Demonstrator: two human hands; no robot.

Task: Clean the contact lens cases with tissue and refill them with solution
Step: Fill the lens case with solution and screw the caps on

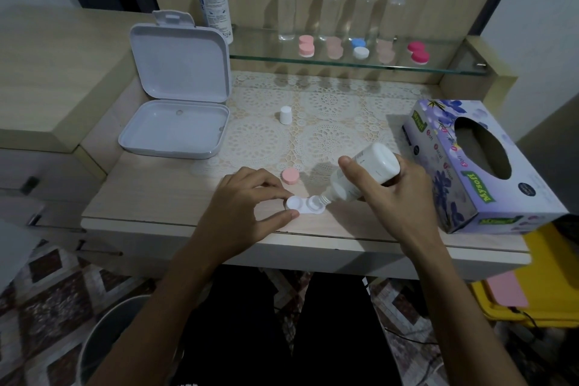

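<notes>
Lens case, the white plastic twin-well one, sits near the front edge of the pale wood counter, its left well pinched between thumb and forefinger of the left hand, a tight grip. Right hand wraps all its fingers round the white solution bottle, tipped nozzle-down so the tip hangs right over the case's right well. Just behind the case lies a round pink cap, with the purple flowered tissue box off to the right.
</notes>
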